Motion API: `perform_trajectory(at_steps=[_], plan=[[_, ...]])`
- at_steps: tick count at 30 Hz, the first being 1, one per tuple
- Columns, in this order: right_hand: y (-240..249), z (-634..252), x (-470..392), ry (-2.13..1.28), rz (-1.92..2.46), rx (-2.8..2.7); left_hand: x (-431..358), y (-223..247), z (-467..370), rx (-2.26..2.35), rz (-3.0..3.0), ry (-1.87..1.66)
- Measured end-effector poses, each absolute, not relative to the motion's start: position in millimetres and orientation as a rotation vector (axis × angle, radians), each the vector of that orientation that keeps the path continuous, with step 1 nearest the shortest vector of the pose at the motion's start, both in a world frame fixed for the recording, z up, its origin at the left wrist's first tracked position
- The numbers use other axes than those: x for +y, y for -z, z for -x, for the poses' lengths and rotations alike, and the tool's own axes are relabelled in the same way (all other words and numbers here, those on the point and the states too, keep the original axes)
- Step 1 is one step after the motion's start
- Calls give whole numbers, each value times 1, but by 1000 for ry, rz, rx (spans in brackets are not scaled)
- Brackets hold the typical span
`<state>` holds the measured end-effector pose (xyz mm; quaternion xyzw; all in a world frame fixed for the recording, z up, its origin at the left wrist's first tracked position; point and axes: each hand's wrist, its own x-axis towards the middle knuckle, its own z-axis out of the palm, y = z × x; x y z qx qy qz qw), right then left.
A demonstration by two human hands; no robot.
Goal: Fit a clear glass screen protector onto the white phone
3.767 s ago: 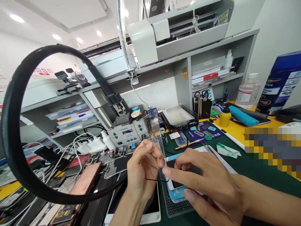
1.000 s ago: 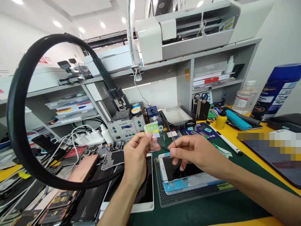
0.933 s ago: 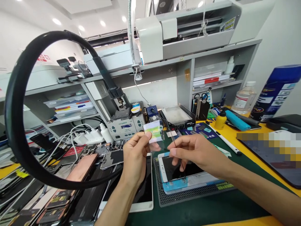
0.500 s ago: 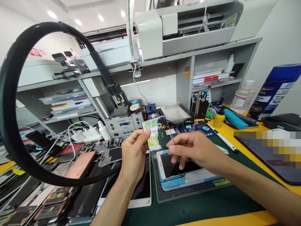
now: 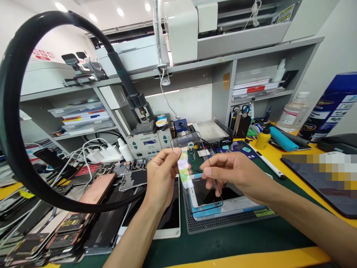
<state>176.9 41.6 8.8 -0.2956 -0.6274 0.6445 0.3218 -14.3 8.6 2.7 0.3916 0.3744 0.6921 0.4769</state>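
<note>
Upright and slightly tilted before me stands a clear, black-edged phone screen protector (image 5: 196, 163). My left hand (image 5: 164, 175) pinches its left edge between thumb and fingers. At its right edge, my right hand (image 5: 230, 171) has thumb and bent fingers closed on the rim. Down the glass runs a green, yellow and white label strip (image 5: 183, 169). Behind and below lies a white phone (image 5: 230, 194) with a dark screen, resting on a blue-and-white flat item (image 5: 205, 213). Under these is a grey perforated mat (image 5: 220, 225). Part of the phone shows only through the glass.
A white tablet (image 5: 167, 233) lies left of the mat, beside stacked phone parts (image 5: 69, 227). A thick black hose (image 5: 5, 111) loops across the left side from a soldering station (image 5: 145, 145). Right are a white pen (image 5: 269, 163), yellow bottle (image 5: 262, 139) and dark tablet (image 5: 315, 186).
The screen protector has turned, so its label looks narrower and its black-edged outline shows more fully. Both hands keep their places at its edges. The whole view has shifted slightly.
</note>
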Motion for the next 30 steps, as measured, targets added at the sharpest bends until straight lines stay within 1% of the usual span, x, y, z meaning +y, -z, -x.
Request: perform_trajectory(at_steps=[7, 12, 16, 23, 30], plan=[[-8, -176, 42, -1602, 827, -1544, 7, 0, 14, 929, -1050, -1576], [-9, -177, 43, -1579, 840, -1575, 8, 3, 14, 1044, -1165, -1601], [-8, -178, 43, -1547, 856, -1585, 9, 2, 12, 1032, -1146, -1617], [-8, -180, 46, -1696, 753, -1508, 8, 0, 12, 981, -1075, -1626], [-7, -178, 45, -1558, 837, -1566, 9, 0, 10, 1002, -1122, -1629]])
